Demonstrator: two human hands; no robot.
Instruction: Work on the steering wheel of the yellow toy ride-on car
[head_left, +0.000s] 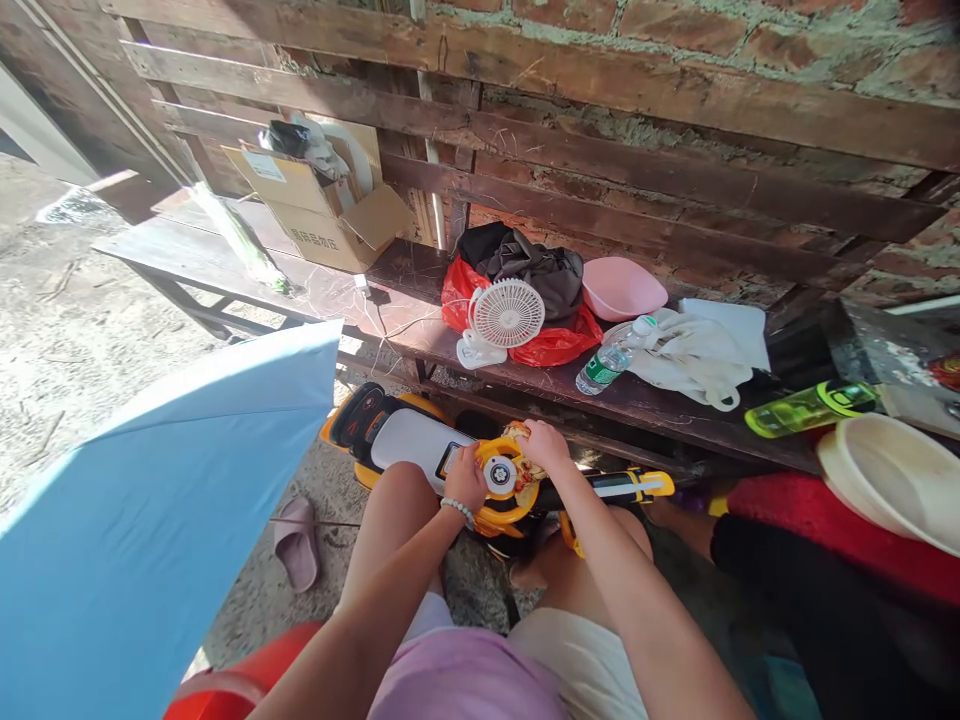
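Head view, looking down past both knees. Toy car [409, 438], yellow, white and black, sits on the ground at centre frame, tucked against the front edge of the desk [330, 290]. Its long axis runs from left of centre to right of centre, dipping slightly rightward. Its yellow steering wheel [501, 478] faces up toward the camera.

Left hand [465, 480], bead bracelet [457, 510] at the wrist, is curled tight around the wheel's left rim. Right hand [544, 445] is closed over a crumpled wad [521, 452], mottled orange and white, pressed on the wheel's upper right rim; what the wad is cannot be told.

Around:
- blue umbrella [165, 500] fills the lower left and hides the ground there
- 1 slipper [296, 545] on the floor, left of the knees
- on the desk above the car: white fan [508, 313], red bag [555, 345], dark clothing [536, 265], pink bowl [622, 288], water bottle [611, 360] lying on its side, white cloth bag [697, 365], green bottle [810, 408]
- cardboard box [322, 215], flaps open, upper left
- cream basin [892, 480] at the right edge

Writing: red characters on the box front and a green label on the water bottle, both too small to read.
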